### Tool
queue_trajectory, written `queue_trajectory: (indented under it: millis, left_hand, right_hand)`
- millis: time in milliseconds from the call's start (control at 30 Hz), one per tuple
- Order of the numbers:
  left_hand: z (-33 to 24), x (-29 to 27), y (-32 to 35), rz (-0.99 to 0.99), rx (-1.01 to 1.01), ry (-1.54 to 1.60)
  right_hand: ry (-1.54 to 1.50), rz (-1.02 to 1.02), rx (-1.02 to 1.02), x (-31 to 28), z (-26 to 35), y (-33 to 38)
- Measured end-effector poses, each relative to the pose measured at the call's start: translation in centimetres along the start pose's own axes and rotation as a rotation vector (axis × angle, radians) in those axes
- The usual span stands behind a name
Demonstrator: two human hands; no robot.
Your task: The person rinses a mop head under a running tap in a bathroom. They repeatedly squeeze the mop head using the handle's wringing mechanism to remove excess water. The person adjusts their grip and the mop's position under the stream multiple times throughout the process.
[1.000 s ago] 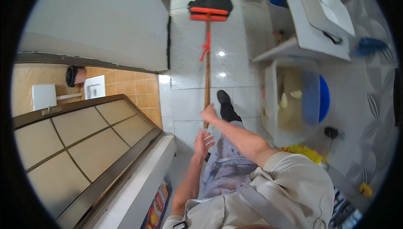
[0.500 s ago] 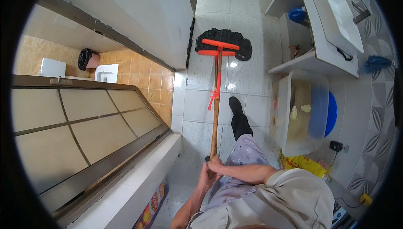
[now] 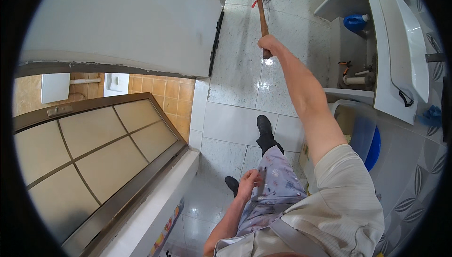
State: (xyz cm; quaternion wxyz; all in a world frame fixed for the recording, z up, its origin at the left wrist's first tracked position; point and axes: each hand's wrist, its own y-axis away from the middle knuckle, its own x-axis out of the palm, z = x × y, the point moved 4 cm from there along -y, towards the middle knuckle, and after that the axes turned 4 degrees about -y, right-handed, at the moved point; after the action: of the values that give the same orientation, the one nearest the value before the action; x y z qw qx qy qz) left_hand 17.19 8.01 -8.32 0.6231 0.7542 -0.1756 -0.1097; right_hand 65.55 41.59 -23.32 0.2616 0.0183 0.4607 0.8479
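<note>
My right hand (image 3: 270, 44) is stretched far forward, closed around the butt end of the wooden handle of a mop (image 3: 262, 18). Its red double-barred head and black strands lie at the top edge of the view, partly cut off. A red strip is tied around the handle just below the head. My left hand (image 3: 248, 182) hangs by my thigh, off the mop, with nothing in it; its fingers are loosely bent and a little apart.
Wet white floor tiles (image 3: 235, 116) carry dark specks. Left stand a panelled glass door (image 3: 108, 139) and a white wall edge. At right are an open sink cabinet (image 3: 353, 78) with pipes, a blue bottle (image 3: 356, 21), a translucent tub (image 3: 353, 120) and a blue basin (image 3: 374, 148).
The mop has been pushed forward to the top edge. My left hand has let go of the handle and dropped back to my thigh; my right arm has straightened out ahead.
</note>
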Motion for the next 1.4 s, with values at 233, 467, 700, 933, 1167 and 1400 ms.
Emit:
queue_trajectory:
  millis: [233,467,700,933,1167,1400]
  left_hand:
    - [1.5,-3.4,0.9,0.021,0.075,-0.144]
    - [9.8,-10.7,3.8,-0.06,0.157,-0.257]
    - [27.3,-23.5,12.7,-0.045,0.043,0.117]
    - [41.3,-31.7,17.2,-0.052,-0.024,0.028]
    - [48.9,-24.9,23.1,0.186,0.12,-0.238]
    - [65.7,-26.6,26.8,0.101,0.127,-0.155]
  right_hand:
    - [-0.028,0.038,0.058,4.9,-12.7,10.2]
    - [0.042,0.059,0.143,17.7,-30.8,33.8]
    - [0.072,0.12,0.196,25.0,-48.6,59.5]
    - [-0.089,0.199,0.249,25.6,-60.5,78.1]
    - [-0.259,0.115,0.308,15.6,-69.1,89.6]
    - [-0.257,0.166,0.284,9.9,-86.3,99.7]
